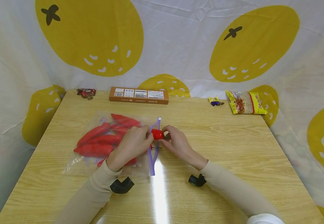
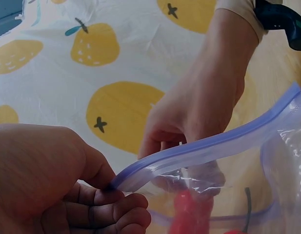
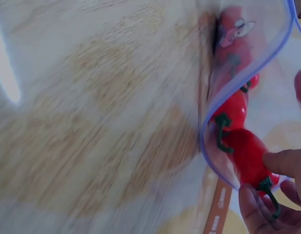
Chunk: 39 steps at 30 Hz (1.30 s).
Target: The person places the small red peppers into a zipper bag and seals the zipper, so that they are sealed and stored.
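A clear zip bag (image 1: 152,165) with a purple closure strip lies on the table, several red chili peppers (image 1: 97,150) inside it. My left hand (image 1: 132,141) pinches the edge of its mouth between thumb and fingers, as the left wrist view shows, holding the strip up. At that mouth, my right hand (image 1: 180,144) grips one red pepper (image 3: 250,156) near its green stem, the rest of it reaching into the bag. Beside it in the right wrist view, another pepper (image 3: 233,111) lies in the opening with its curved stem outward.
Along the back of the table sit small dark red wrapped sweets (image 1: 86,92), a long brown box (image 1: 138,95), small yellow and purple wrapped pieces (image 1: 216,101) and a yellow snack packet (image 1: 245,102). Behind them hangs a white cloth (image 1: 176,40) with yellow fruit prints.
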Each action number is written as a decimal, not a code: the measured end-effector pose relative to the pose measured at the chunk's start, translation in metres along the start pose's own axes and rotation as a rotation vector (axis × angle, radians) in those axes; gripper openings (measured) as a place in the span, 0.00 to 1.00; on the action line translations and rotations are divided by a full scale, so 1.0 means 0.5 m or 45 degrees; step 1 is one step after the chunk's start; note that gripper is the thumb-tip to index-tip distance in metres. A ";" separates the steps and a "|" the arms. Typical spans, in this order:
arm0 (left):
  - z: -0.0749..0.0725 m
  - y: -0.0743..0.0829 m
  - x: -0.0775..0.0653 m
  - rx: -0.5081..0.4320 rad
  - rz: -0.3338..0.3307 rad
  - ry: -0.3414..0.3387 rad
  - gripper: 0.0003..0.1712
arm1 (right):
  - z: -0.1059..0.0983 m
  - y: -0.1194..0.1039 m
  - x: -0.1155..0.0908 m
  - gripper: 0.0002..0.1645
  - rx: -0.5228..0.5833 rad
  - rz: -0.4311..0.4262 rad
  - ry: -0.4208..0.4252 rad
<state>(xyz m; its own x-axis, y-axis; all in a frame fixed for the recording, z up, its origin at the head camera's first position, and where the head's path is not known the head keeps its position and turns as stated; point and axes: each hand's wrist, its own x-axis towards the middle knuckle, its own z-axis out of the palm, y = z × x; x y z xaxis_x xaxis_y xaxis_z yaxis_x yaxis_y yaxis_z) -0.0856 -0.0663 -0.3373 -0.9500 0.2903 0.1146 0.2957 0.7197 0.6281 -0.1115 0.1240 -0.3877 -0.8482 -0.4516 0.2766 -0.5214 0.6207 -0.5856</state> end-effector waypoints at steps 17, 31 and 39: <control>-0.002 0.002 0.000 0.027 0.054 0.020 0.08 | 0.045 -0.022 0.010 0.15 -0.201 -0.296 -0.005; -0.004 -0.002 0.000 0.024 0.058 0.036 0.09 | 0.036 -0.024 0.006 0.20 -0.294 -0.266 -0.111; -0.003 -0.003 0.000 0.034 0.061 0.032 0.09 | 0.011 -0.009 -0.007 0.17 -0.265 -0.255 -0.031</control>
<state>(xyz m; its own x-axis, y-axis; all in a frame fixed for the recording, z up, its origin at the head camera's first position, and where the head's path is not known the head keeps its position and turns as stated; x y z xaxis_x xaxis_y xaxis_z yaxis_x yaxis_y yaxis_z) -0.0860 -0.0683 -0.3370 -0.9370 0.3087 0.1636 0.3428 0.7221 0.6008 -0.1058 0.1191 -0.3898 -0.7254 -0.5921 0.3510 -0.6881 0.6346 -0.3518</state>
